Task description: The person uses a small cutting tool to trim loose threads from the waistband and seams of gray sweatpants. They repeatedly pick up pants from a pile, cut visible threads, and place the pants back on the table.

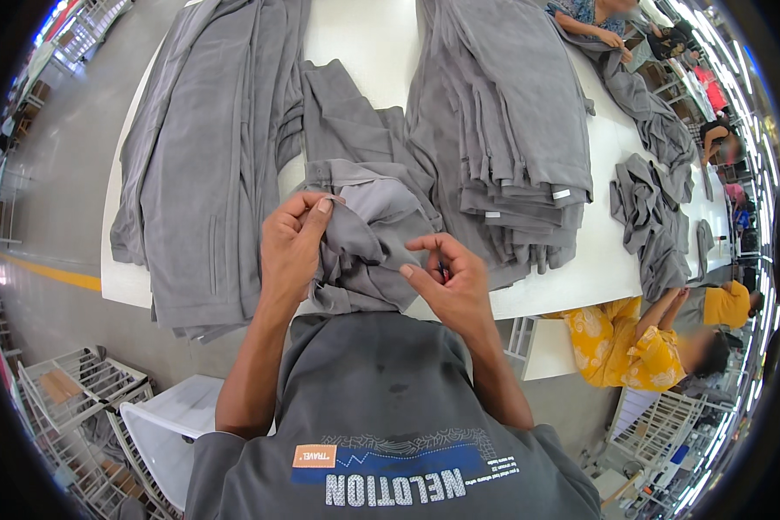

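Note:
A pair of grey trousers (381, 230) lies bunched in front of me at the table's near edge, its waist opened to a paler inner side. My left hand (295, 238) pinches the edge of the waistband between thumb and forefinger. Just right of the gathered cloth is my right hand (455, 286), its thumb and forefinger apart near the fabric. The other fingers of that hand curl around a small dark item with a bit of red, mostly hidden in the palm. One trouser leg stretches away across the table.
Tall stacks of grey trousers stand to the left (204, 173) and right (511, 113) on the white table (355, 35). More crumpled grey garments (654, 212) lie farther right. A person in yellow (620, 342) works there, another at the far right. A white chair (178, 416) stands behind left.

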A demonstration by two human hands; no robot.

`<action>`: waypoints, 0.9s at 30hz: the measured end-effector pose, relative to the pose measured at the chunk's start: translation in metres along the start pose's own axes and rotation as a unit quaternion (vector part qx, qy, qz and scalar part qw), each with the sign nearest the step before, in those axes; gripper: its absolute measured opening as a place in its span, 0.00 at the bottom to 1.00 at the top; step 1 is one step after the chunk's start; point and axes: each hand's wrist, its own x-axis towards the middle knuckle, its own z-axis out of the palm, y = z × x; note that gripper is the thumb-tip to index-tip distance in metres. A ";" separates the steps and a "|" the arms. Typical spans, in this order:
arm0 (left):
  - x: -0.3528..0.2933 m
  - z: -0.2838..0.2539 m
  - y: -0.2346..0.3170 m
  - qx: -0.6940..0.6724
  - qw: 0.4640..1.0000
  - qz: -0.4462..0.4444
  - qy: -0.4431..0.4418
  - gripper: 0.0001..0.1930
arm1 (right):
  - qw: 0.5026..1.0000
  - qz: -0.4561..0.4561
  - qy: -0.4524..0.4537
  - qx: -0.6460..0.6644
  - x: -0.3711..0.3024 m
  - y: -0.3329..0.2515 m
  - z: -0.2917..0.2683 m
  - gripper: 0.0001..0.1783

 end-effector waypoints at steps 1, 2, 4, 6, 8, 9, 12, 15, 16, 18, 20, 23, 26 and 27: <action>-0.001 0.003 0.003 -0.009 1.000 -0.002 0.001 0.09 | 1.000 -0.009 -0.003 -0.012 0.005 0.005 0.004 0.14; -0.001 0.005 0.005 -0.019 1.000 -0.005 0.002 0.09 | 1.000 -0.018 -0.007 -0.024 0.011 0.011 0.009 0.14; 0.000 0.010 0.007 -0.016 1.000 0.011 -0.006 0.09 | 0.999 -0.043 -0.016 0.000 0.024 0.026 0.021 0.11; 0.003 0.013 0.012 -0.001 0.999 0.026 -0.018 0.09 | 0.998 -0.061 0.002 0.029 0.036 0.037 0.028 0.08; 0.007 0.013 0.019 0.029 0.998 0.041 -0.033 0.09 | 0.994 -0.072 0.045 0.065 0.046 0.042 0.032 0.08; 0.010 0.012 0.020 0.024 0.998 0.042 -0.037 0.09 | 0.993 -0.041 0.047 0.101 0.048 0.043 0.029 0.09; 0.015 0.005 0.015 0.027 0.998 0.040 -0.033 0.11 | 0.978 0.005 0.045 0.206 0.053 0.049 0.013 0.12; 0.011 -0.003 0.000 0.075 0.997 0.029 -0.008 0.12 | 0.973 0.008 0.075 0.219 0.053 0.054 0.005 0.13; 0.010 -0.006 -0.005 0.101 0.994 0.030 -0.007 0.12 | 0.966 0.013 0.103 0.236 0.053 0.054 0.003 0.13; 0.005 -0.010 -0.016 0.153 0.988 0.027 -0.007 0.12 | 0.950 0.021 0.157 0.268 0.055 0.052 0.000 0.14; -0.001 -0.014 -0.025 0.203 0.979 0.019 -0.008 0.13 | 0.940 0.051 0.185 0.281 0.058 0.053 -0.001 0.15; -0.009 -0.020 -0.035 0.263 0.964 0.011 -0.044 0.13 | 0.934 0.069 0.208 0.283 0.061 0.057 -0.005 0.16; -0.015 -0.019 -0.037 0.294 0.954 0.018 -0.064 0.12 | 0.927 0.084 0.222 0.290 0.062 0.061 -0.005 0.16; -0.015 -0.019 -0.038 0.306 0.950 0.015 -0.061 0.12 | 0.924 0.090 0.228 0.294 0.062 0.061 -0.006 0.16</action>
